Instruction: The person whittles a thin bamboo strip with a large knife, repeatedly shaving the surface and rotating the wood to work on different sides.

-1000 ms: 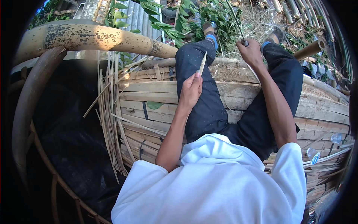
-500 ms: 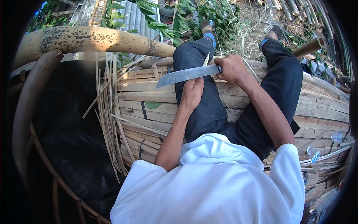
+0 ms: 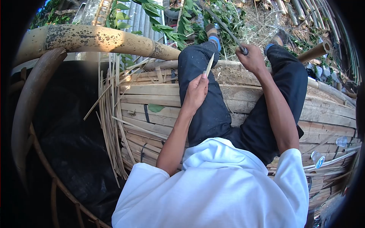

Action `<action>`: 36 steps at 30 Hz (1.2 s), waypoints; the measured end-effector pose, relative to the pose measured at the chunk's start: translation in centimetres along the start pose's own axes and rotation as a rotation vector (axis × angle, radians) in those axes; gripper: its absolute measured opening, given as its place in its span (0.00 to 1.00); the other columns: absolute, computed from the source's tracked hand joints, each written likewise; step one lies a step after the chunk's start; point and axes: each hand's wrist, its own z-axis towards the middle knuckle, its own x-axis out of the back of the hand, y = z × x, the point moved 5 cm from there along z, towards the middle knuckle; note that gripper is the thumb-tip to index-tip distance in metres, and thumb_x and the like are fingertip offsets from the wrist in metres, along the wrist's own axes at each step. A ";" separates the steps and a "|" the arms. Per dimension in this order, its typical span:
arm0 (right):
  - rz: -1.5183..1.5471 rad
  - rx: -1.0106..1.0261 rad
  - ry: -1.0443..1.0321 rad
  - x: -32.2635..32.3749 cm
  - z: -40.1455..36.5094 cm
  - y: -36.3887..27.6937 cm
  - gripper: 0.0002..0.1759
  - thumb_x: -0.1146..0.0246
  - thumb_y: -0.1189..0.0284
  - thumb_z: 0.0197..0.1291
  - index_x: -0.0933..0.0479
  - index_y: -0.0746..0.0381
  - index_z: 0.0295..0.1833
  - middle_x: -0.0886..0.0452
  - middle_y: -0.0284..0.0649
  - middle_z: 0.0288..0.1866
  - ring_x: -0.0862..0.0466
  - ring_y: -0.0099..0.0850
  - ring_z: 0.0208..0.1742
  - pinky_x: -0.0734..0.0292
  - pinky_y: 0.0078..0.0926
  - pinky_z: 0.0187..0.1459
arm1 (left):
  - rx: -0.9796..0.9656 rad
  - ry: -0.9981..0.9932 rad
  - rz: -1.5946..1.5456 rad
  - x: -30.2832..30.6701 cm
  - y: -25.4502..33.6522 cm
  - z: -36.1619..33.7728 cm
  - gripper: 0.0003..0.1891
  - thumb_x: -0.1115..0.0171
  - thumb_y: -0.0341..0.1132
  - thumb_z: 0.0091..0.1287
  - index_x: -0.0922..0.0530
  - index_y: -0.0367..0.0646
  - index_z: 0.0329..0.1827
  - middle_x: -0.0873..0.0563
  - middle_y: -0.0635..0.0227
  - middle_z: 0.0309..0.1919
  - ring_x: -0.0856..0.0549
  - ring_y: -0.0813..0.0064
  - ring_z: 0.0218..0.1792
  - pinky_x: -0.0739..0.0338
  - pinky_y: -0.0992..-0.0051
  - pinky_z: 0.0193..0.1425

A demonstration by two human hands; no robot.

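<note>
My left hand [image 3: 195,91] is closed round a short pale stick [image 3: 210,65], likely split bamboo, with its pointed end up above my dark-trousered thigh. Its lower part is hidden in the fingers. My right hand [image 3: 251,59] grips the dark handle of a large knife [image 3: 222,26], held away to the right of the stick. The blade is seen nearly edge-on, pointing up and left over the leaves. Knife and stick are apart.
I sit on stacked bamboo slats [image 3: 152,89]. Thin strips [image 3: 110,125] lie on the left beside a black sheet [image 3: 68,133]. A thick bamboo pole [image 3: 102,40] crosses the upper left. A plastic cup [image 3: 318,159] lies at the right. Leafy branches [image 3: 228,15] cover ground ahead.
The knife has swung from lying across the stick to up and right, its blade turned edge-on. My right hand has moved right and up; the left has barely moved.
</note>
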 end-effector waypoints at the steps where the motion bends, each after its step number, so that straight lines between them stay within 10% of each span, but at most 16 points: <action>1: 0.044 0.095 -0.034 -0.6 -0.7 -1.3 0.10 0.37 0.65 0.51 0.19 0.60 0.34 0.21 0.49 0.21 0.20 0.50 0.27 0.25 0.41 0.33 | -0.028 0.042 0.057 0.0 -0.1 0.0 0.21 0.56 0.51 0.76 0.33 0.47 0.28 0.39 0.82 0.17 0.42 0.91 0.16 0.49 0.85 0.18; 4: -0.088 0.386 -0.041 -2.4 -2.3 -4.1 0.08 0.34 0.67 0.48 0.22 0.59 0.32 0.22 0.47 0.20 0.19 0.48 0.25 0.25 0.42 0.30 | -0.060 0.088 0.123 0.1 -0.2 -0.2 0.21 0.55 0.48 0.77 0.32 0.45 0.28 0.38 0.81 0.18 0.40 0.90 0.19 0.45 0.84 0.21; 14: -0.265 0.367 -0.282 -3.5 -3.0 -5.1 0.10 0.36 0.65 0.44 0.19 0.55 0.34 0.19 0.46 0.23 0.17 0.48 0.30 0.21 0.45 0.35 | -0.026 -0.014 0.060 -0.9 -0.2 -0.9 0.20 0.57 0.50 0.77 0.34 0.48 0.28 0.41 0.83 0.17 0.43 0.91 0.15 0.51 0.85 0.18; 20: -0.221 -0.364 -0.033 0.4 3.3 6.7 0.17 0.39 0.62 0.53 0.19 0.66 0.33 0.18 0.53 0.25 0.16 0.45 0.29 0.22 0.41 0.37 | -0.108 0.035 0.114 1.2 -1.5 -1.1 0.23 0.57 0.51 0.77 0.33 0.45 0.26 0.37 0.81 0.17 0.39 0.90 0.18 0.46 0.84 0.21; 24: 0.157 -0.184 0.052 0.6 1.7 3.1 0.17 0.39 0.62 0.53 0.22 0.69 0.29 0.22 0.50 0.19 0.21 0.43 0.23 0.27 0.38 0.32 | -0.102 0.067 0.071 0.6 -0.6 -0.3 0.21 0.54 0.51 0.76 0.32 0.46 0.29 0.39 0.83 0.17 0.43 0.92 0.16 0.51 0.85 0.18; 36: -0.113 0.323 -0.199 -1.9 -2.7 -4.0 0.11 0.34 0.65 0.48 0.18 0.57 0.37 0.19 0.47 0.23 0.18 0.49 0.29 0.22 0.44 0.34 | -0.277 0.242 0.407 -0.1 0.4 -1.3 0.21 0.53 0.47 0.76 0.28 0.38 0.32 0.33 0.77 0.17 0.35 0.87 0.20 0.41 0.80 0.22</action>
